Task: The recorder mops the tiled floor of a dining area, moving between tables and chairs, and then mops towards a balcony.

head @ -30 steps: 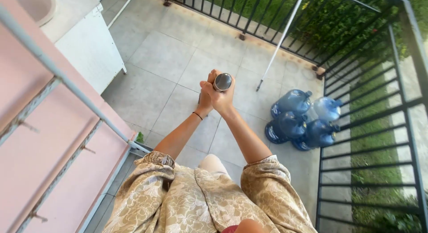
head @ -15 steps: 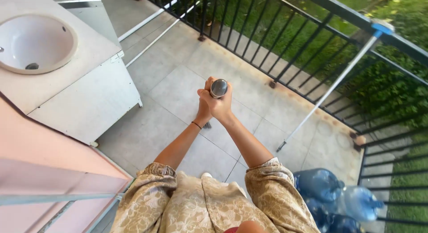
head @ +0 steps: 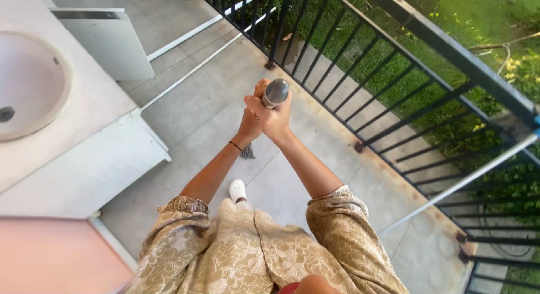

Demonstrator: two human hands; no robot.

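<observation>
Looking down through the head camera, we see both hands wrapped around the metal handle [head: 275, 93] of what looks like a broom or mop, the left hand [head: 251, 121] lower and the right hand [head: 274, 117] stacked just above it, fingers curled tight on the shaft. The handle stands nearly upright, straight out in front of us, its dark head [head: 247, 152] touching the grey tiled floor [head: 191, 114] just beyond the white shoe [head: 237, 189].

Compared with a second ago, our view has swung: the blue water bottles have dropped out of sight, the white sink counter [head: 84, 131] now fills the left, and the black railing [head: 394, 63] runs close along the right. The grip itself hasn't changed. We judge that we're turning along the balcony with the tool, working towards the far corner. A white pole [head: 467, 179] leans on the railing at right.
</observation>
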